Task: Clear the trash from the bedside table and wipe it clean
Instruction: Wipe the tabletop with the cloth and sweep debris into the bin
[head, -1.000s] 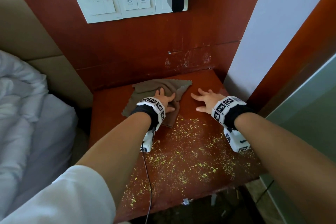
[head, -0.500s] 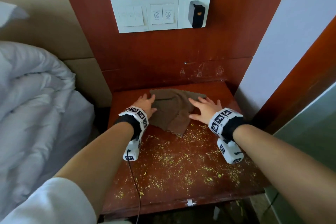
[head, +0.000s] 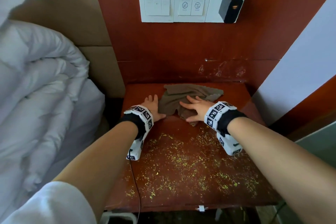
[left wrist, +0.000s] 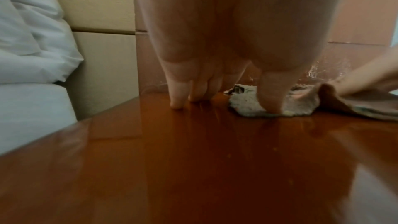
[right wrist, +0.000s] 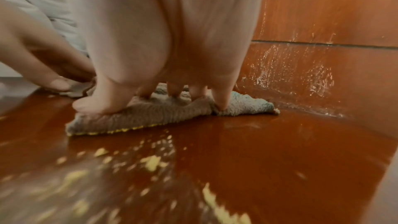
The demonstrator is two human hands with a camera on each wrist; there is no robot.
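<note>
1. Pressing flat on the brown cloth, our right hand has its fingers spread and nearly straight; the right wrist view shows the fingertips and thumb bearing down on the fabric, nothing curled round it.
2. We rest our left hand open on the table at the cloth's left edge, fingers straight and close together; in the left wrist view the thumb touches the edge of the cloth while the other fingertips meet bare wood.
3. We see the cloth lying crumpled at the back centre of the table, in the middle of the head frame, close to the red wooden wall panel.
4. We find yellow crumbs scattered over the front half of the table, lower centre of the frame, just in front of the cloth; some cling along the cloth's near hem.
5. We cannot make out the palms: both wrist views are blurred and filled by the backs of the hands.
6. We see white bedding at the left edge of the frame and a switch plate with a black adapter at upper centre.
7. We find the table's front edge partly hidden by our forearms.
</note>
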